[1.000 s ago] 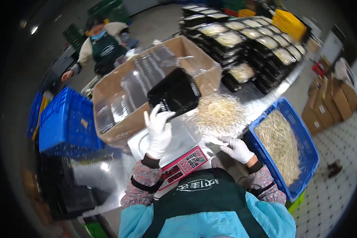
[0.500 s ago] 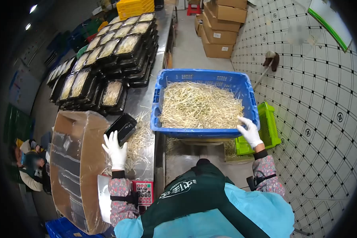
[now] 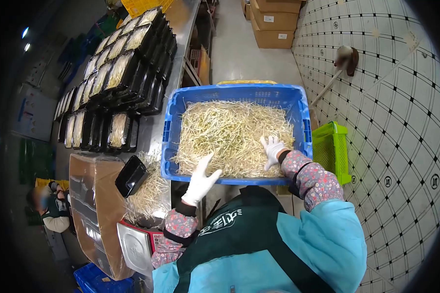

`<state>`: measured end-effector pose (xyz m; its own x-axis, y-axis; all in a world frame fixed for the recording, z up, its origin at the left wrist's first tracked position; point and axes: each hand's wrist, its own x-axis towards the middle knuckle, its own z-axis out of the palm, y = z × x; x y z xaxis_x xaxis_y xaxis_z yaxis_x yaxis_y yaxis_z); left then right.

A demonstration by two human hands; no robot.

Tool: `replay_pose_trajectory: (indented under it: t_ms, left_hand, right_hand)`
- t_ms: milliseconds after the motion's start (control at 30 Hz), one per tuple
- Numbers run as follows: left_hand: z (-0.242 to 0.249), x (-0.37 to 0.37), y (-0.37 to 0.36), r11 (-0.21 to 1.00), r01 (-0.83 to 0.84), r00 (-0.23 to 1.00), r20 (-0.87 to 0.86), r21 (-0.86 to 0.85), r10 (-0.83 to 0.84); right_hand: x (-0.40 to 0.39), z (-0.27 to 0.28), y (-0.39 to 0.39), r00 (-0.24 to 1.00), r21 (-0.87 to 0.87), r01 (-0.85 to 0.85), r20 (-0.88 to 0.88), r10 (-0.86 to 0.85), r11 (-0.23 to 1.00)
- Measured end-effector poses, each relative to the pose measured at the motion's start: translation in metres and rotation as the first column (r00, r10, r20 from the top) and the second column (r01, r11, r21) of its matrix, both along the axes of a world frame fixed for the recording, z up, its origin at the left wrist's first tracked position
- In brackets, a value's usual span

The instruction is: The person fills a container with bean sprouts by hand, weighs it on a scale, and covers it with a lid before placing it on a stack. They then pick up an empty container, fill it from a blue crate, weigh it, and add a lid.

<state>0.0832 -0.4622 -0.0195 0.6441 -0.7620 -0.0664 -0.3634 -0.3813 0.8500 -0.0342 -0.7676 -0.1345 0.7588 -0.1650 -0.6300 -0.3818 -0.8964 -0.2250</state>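
A blue crate (image 3: pixel 172 128) full of pale bean sprouts (image 3: pixel 230 132) sits in front of me. My left hand (image 3: pixel 200 181), in a white glove, hovers with spread fingers over the crate's near rim and holds nothing. My right hand (image 3: pixel 272 149), also gloved, lies flat with spread fingers on the sprouts at the crate's near right. A black plastic tray (image 3: pixel 130 175) rests tilted on a loose sprout pile (image 3: pixel 149 193) on the metal table, left of my left hand.
Stacks of filled black trays (image 3: pixel 116 80) line the table's far left. A cardboard box (image 3: pixel 94 210) lined with plastic and a scale (image 3: pixel 139 244) stand at lower left. Another person (image 3: pixel 51 207) sits far left. A green basket (image 3: pixel 331 149) and cardboard cartons (image 3: pixel 274 22) stand on the tiled floor.
My left hand let go of the black tray, which now lies on the sprout pile, and moved right to the crate. My right hand went from the crate's rim onto the sprouts.
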Motion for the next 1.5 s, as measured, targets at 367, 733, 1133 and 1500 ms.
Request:
replay_pose_trajectory:
  t_ms: [367,733,1133,1500]
  left_hand:
    - [-0.008,0.008,-0.019,0.960,-0.281,0.937,-0.216,0.005,0.276]
    - [0.003,0.019,0.042,0.764,-0.642,0.693,-0.473,-0.062,0.544]
    - [-0.003,0.042,0.021,0.867,-0.498,0.780,-0.440,-0.007,0.445]
    - [0.010,0.098,0.054,0.868,-0.485,0.795,-0.470,-0.112,0.384]
  right_hand:
    - [-0.017,-0.008,0.014,0.984,-0.216,-0.071,0.142,0.104,0.974]
    - [0.019,-0.006,-0.020,0.991,0.057,-0.121,0.064,0.117,0.991]
    - [0.029,0.117,-0.105,0.990,0.512,0.137,-0.089,-0.106,0.848]
    - [0.134,0.027,-0.008,0.770,0.854,0.472,-0.279,-0.574,0.219]
